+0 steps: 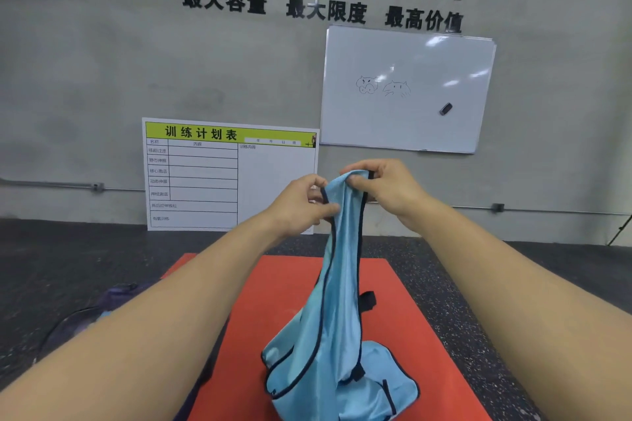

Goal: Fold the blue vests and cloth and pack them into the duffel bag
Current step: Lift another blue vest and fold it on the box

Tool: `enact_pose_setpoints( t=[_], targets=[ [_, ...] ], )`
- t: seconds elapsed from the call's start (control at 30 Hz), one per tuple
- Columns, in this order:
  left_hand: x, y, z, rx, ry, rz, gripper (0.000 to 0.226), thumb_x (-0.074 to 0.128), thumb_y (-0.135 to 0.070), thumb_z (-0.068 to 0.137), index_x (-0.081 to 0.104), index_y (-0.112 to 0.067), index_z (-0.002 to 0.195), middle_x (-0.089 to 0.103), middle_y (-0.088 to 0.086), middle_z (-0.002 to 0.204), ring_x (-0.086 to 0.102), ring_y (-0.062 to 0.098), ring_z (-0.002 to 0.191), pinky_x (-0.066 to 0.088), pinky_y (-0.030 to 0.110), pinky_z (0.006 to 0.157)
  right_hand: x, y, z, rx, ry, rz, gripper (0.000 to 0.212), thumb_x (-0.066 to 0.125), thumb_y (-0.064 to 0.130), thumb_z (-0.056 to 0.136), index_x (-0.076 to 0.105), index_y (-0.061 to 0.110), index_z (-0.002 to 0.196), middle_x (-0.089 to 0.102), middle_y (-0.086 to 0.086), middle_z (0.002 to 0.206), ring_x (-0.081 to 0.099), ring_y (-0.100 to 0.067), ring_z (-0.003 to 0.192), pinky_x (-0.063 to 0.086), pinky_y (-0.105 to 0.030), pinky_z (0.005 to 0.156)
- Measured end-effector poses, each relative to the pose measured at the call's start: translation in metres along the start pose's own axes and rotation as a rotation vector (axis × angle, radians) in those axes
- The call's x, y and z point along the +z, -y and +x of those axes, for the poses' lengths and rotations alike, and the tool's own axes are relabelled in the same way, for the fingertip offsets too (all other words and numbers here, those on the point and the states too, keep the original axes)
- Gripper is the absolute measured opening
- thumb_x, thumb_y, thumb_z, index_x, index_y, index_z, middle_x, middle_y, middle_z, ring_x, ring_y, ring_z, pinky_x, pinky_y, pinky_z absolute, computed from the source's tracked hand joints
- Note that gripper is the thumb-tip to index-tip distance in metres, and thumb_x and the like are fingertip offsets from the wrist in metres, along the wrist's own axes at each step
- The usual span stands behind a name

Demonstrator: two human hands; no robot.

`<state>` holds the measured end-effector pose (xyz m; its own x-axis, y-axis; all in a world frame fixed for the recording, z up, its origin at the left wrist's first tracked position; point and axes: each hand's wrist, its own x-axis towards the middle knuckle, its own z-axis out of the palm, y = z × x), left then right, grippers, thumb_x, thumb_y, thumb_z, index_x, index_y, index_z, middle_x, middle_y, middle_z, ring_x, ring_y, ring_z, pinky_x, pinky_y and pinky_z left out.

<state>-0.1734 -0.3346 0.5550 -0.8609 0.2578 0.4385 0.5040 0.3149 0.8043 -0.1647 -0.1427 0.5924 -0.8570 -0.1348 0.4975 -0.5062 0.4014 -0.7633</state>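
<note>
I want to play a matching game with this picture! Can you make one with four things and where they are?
Things:
1. blue vest
2. red mat
3. whiteboard
4. training plan board

Places:
A. hung on the wall
B. standing on the floor, against the wall
C. held up by both hands
D. flat on the floor under the vest

Pairs: 1-C, 2-D, 3-A, 4-B

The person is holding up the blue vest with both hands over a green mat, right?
Not quite: the mat is red, not green. The head view shows the left hand and the right hand both pinching the top of the blue vest, which hangs down onto that red mat.
</note>
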Motion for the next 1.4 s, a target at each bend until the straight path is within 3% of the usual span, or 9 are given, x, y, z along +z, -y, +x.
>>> enact_pose_setpoints(
  t=[0.17,0.33,0.43,0.53,0.7,0.87,1.03,1.2,1.4],
  targets=[
    [0.019,0.013,-0.008,-0.004,0.067,0.025,0.022,0.069,-0.008,0.090,0.072,-0.014,0.111,0.076,0.003,0.105,0.072,0.015,0.097,0.058,0.028,0.088,-0.011,0.008,-0.001,0.010,-0.030,0.086,0.015,0.065,0.009,0.099,0.077,0.014,0.104,0.076,-0.008,0.099,0.071,-0.015,0.089,0.061,-0.033,0.083],
    [0.024,0.021,-0.012,-0.076,0.091,0.130,0.010,0.061,-0.006,0.082,0.056,-0.014,0.080,0.056,-0.012,0.057,0.050,0.008,0.050,0.044,0.027,0.057,-0.029,0.004,0.000,0.028,-0.139,0.121,0.012,0.066,0.009,0.098,0.077,0.014,0.100,0.075,-0.004,0.095,0.070,-0.013,0.085,0.060,-0.024,0.072],
    [0.020,0.030,-0.015,-0.090,0.126,0.235,0.016,0.066,-0.019,0.073,0.060,-0.012,0.085,0.067,0.013,0.077,0.056,0.017,0.064,0.053,0.042,0.070,-0.044,0.002,0.000,0.052,-0.223,0.118,0.014,0.065,0.012,0.099,0.076,0.010,0.108,0.074,-0.005,0.100,0.070,-0.014,0.087,0.060,-0.023,0.072],
    [0.012,0.040,-0.018,-0.101,0.181,0.308,0.013,0.069,-0.021,0.076,0.068,-0.019,0.090,0.074,0.010,0.092,0.069,0.024,0.081,0.057,0.041,0.082,-0.060,0.000,0.002,0.065,-0.290,0.112,0.014,0.066,0.013,0.099,0.076,0.011,0.108,0.074,-0.004,0.099,0.070,-0.015,0.087,0.061,-0.025,0.074],
    [-0.005,0.059,-0.018,-0.112,0.213,0.515,0.012,0.066,-0.013,0.077,0.065,-0.024,0.075,0.067,-0.010,0.073,0.061,0.014,0.072,0.049,0.027,0.064,-0.090,0.000,0.007,0.067,-0.408,0.118,0.014,0.067,0.010,0.098,0.074,0.010,0.110,0.073,-0.006,0.098,0.071,-0.017,0.084,0.062,-0.027,0.074],
    [-0.035,0.072,-0.022,-0.184,0.239,0.659,0.017,0.058,-0.017,0.070,0.068,-0.015,0.084,0.072,0.002,0.083,0.064,0.020,0.078,0.052,0.031,0.067,-0.114,-0.009,0.010,0.068,-0.475,0.075,0.012,0.066,0.010,0.098,0.074,0.013,0.106,0.072,-0.002,0.092,0.069,-0.017,0.082,0.062,-0.029,0.078],
    [-0.075,0.082,-0.020,-0.215,0.102,0.750,0.019,0.055,-0.006,0.079,0.064,-0.023,0.074,0.068,-0.004,0.078,0.063,0.020,0.078,0.048,0.029,0.064,-0.127,-0.025,0.006,0.098,-0.491,0.050,0.011,0.067,0.011,0.098,0.075,0.013,0.106,0.073,-0.008,0.100,0.070,-0.022,0.089,0.060,-0.036,0.084],
    [-0.109,0.078,-0.016,-0.234,-0.087,0.718,0.007,0.068,-0.020,0.091,0.065,-0.027,0.091,0.071,-0.002,0.091,0.065,0.021,0.085,0.048,0.033,0.068,-0.128,-0.035,0.003,0.132,-0.494,0.033,0.009,0.068,0.013,0.097,0.076,0.016,0.101,0.074,-0.008,0.102,0.071,-0.026,0.098,0.060,-0.041,0.091],
    [-0.135,0.055,-0.013,-0.158,-0.251,0.735,0.024,0.076,-0.039,0.088,0.066,-0.020,0.077,0.065,-0.002,0.069,0.059,0.021,0.068,0.043,0.032,0.060,-0.128,-0.035,0.002,0.144,-0.482,0.048,0.017,0.076,0.010,0.091,0.077,0.020,0.104,0.074,-0.005,0.107,0.071,-0.024,0.103,0.058,-0.040,0.095]
  ],
)
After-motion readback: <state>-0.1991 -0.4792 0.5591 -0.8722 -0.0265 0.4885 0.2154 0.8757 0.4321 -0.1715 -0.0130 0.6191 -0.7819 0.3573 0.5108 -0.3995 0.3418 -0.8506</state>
